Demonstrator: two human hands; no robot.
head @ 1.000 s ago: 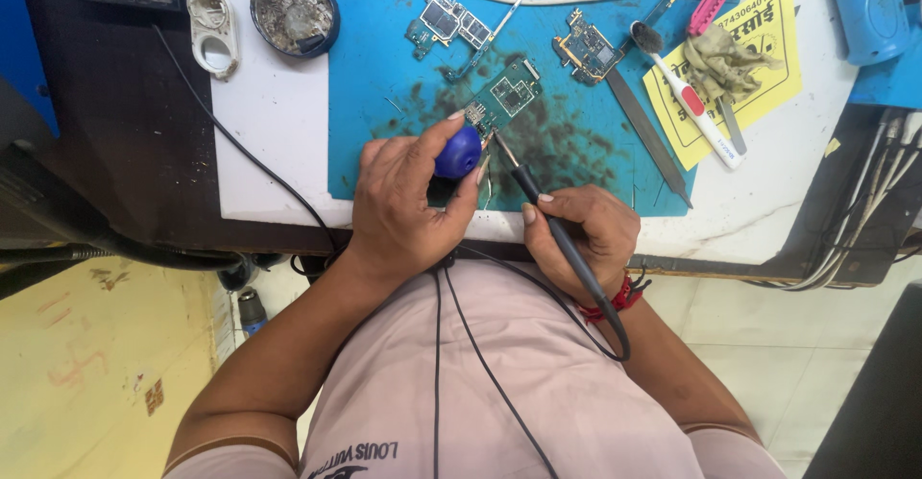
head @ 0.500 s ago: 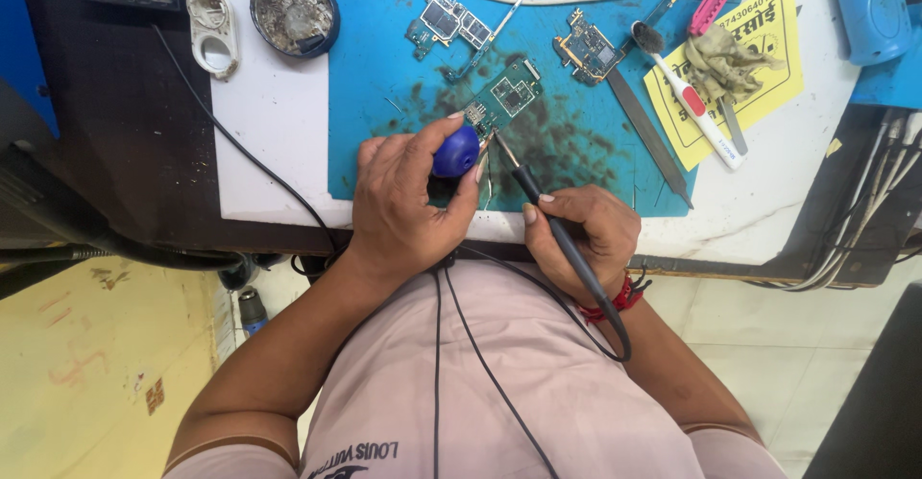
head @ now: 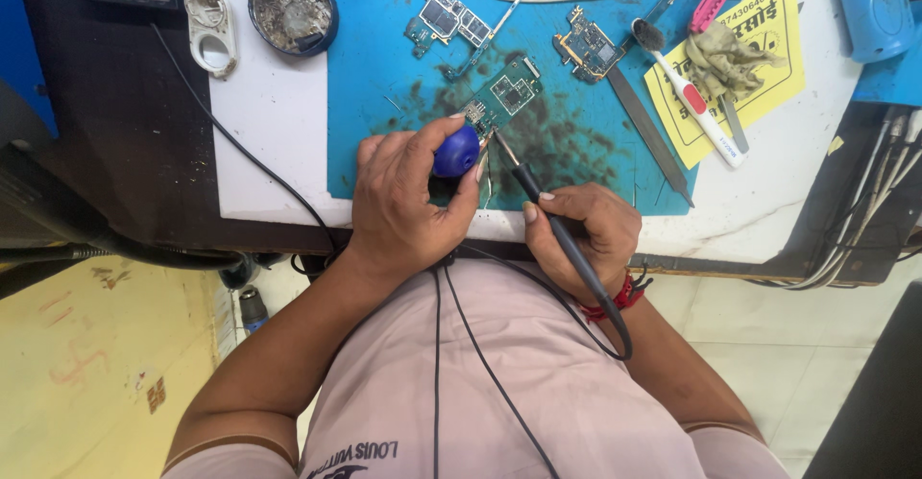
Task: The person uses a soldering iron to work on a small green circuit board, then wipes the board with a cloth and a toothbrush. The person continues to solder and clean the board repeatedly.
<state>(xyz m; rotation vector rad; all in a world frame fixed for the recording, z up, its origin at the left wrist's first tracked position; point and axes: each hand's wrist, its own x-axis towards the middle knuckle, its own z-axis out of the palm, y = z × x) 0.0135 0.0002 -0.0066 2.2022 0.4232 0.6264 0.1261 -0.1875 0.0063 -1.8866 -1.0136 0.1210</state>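
Our left hand gripped a blue-handled tool; our right hand grasped the soldering iron. The circuit board lay just beyond both tips, left hand nearer, slanting up-right.

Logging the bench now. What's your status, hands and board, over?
Left hand gripping blue-handled tool; right hand holding soldering iron. Both tips at green circuit board on blue mat. Nothing blocking.

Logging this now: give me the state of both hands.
Left hand: closed on blue-handled tool.
Right hand: closed on soldering iron.
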